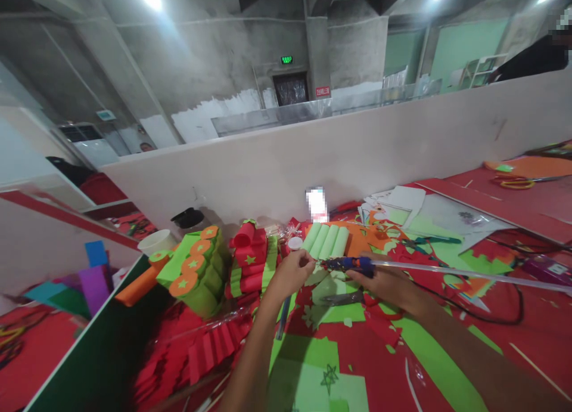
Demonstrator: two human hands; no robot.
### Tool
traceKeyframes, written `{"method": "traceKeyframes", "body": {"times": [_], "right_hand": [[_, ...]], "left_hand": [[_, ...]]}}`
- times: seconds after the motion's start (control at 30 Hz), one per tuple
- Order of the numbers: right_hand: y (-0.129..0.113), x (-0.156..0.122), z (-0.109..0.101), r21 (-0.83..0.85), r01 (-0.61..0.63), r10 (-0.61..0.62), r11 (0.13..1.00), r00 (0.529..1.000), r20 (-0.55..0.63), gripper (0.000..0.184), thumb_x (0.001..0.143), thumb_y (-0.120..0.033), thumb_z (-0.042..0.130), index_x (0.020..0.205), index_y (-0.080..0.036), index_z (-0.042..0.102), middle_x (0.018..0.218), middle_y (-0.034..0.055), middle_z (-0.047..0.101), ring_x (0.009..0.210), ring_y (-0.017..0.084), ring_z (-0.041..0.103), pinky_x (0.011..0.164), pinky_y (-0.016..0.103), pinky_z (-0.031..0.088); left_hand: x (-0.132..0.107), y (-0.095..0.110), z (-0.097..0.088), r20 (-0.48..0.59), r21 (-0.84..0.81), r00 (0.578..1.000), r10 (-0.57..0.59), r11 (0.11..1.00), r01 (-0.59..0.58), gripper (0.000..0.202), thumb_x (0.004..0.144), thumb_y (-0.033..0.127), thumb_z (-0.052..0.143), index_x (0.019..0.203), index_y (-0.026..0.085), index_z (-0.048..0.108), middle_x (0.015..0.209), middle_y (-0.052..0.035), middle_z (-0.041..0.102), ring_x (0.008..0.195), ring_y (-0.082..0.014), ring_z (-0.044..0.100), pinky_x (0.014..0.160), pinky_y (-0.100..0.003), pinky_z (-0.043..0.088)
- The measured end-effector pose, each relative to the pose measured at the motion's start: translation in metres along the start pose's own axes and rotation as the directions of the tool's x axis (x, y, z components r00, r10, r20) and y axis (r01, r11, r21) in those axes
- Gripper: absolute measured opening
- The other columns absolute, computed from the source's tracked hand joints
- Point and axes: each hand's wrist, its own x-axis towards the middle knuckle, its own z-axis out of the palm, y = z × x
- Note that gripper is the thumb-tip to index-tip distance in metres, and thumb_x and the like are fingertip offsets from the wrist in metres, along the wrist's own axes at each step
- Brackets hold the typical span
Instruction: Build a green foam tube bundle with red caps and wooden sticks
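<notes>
My right hand [379,284] is wrapped round a blue glue gun [357,264], and a long clear glue stick [451,272] runs out of its back to the right. The nozzle points left, close to the fingertips of my left hand [297,272]. Those fingers are pinched together; whatever is between them is too small to make out. Just behind both hands lie light green foam rolls [326,240] side by side. Scissors [342,299] rest on green foam below the gun. A green sheet [313,364] with a drawn star lies nearer me.
To the left stand a green foam piece with orange star-marked ends [201,269] and a red foam piece [250,263]. Red folded strips [214,346] lie in front. A white partition [250,167] crosses behind a lit phone [317,204]. Foam scraps and a black cord [491,319] spread right.
</notes>
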Motion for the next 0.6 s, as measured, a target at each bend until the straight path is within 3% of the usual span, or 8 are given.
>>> {"method": "traceKeyframes", "body": {"times": [0.6], "right_hand": [[0.0073,-0.0002,0.0086,0.002,-0.019,0.019,1.000,0.999,-0.025,0.031,0.082,-0.055,0.051,0.076,-0.024,0.057,0.070,0.0012,0.063,0.064,0.018,0.057,0.058,0.029,0.040]], "left_hand": [[-0.0028,0.0085,0.0019,0.023,-0.033,1.000,-0.017,0.999,0.017,0.014,0.073,0.028,0.053,0.071,0.015,0.059,0.064,-0.0003,0.060,0.061,-0.0136,0.053,0.056,-0.022,0.039]]}}
